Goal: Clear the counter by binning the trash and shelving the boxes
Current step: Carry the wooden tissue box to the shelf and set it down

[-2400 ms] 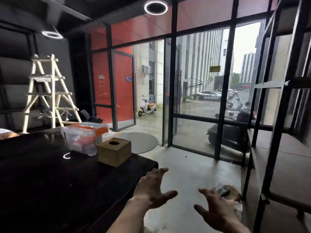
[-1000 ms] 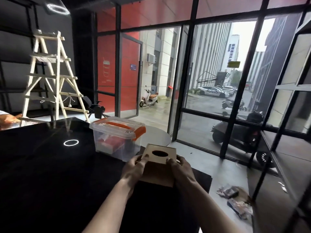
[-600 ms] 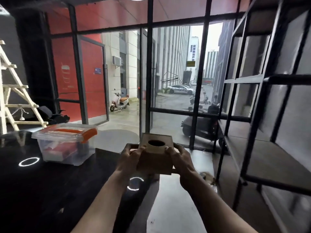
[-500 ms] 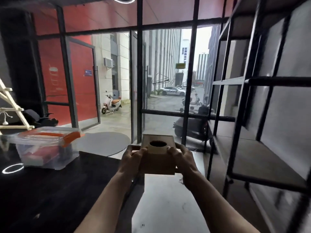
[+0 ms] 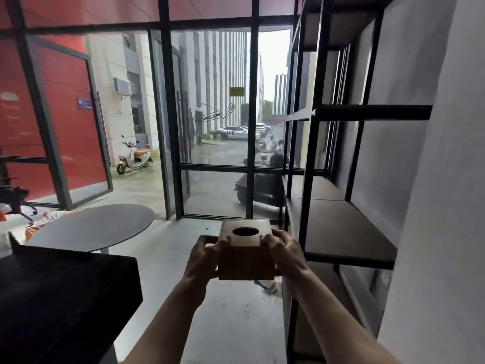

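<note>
the left hand (image 5: 203,257) and the right hand (image 5: 284,252) are both wrapped around a small brown box (image 5: 246,254), one on each side wall, thumbs hooked over its top edges. the box sits upright between the palms, carried in the air above the pale floor (image 5: 170,279), with a dark oval hole in the middle of its top face. both forearms reach forward from the bottom of the view. just to the right of the right hand stands a black metal shelf unit (image 5: 309,158), its post close beside the knuckles and its brown shelf board (image 5: 343,227) running off to the right at about the height of the box. to the left of the left hand and lower is the corner of the black counter (image 5: 65,290), well apart from the box. beyond that, farther left, a round grey table (image 5: 91,227). ahead of the hands, a glass wall with black frames (image 5: 168,114), with scooters and a parked car outside. below the right wrist a small scrap lies on the floor (image 5: 266,287), too blurred to identify.
</note>
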Demonstrator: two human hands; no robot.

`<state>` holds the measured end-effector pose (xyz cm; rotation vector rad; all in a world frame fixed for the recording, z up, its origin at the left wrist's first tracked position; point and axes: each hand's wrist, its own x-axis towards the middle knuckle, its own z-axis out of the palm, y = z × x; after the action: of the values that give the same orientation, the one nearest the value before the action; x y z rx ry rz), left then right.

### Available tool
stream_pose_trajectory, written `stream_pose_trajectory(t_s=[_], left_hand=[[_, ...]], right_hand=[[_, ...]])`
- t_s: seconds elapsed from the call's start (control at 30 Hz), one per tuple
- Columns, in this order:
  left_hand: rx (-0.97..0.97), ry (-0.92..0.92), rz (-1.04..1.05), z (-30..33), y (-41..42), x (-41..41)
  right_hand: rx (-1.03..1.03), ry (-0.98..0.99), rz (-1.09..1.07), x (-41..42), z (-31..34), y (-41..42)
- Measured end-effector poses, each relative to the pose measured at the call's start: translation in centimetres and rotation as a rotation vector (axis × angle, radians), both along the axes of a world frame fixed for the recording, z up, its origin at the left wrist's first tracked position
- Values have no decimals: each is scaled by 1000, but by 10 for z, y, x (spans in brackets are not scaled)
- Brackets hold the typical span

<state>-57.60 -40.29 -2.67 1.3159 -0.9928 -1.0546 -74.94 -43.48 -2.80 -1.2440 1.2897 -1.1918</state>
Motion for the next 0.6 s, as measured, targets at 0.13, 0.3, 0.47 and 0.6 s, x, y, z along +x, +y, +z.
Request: stream_pose_trajectory(t_s=[0.13,0.3,0.47,0.6], left_hand=[[4,0,-12,-2,-7,6],[2,14,7,-11,-41,11],[11,26,37,-19,-156,36],[-20,16,76,-8,-254,70]], right_hand=[[12,10,-18,3,0,-8],[12,47,-19,9,-9,-42],[19,125,-21,37,-6,-157],[-10,108,10,72,3,-258]])
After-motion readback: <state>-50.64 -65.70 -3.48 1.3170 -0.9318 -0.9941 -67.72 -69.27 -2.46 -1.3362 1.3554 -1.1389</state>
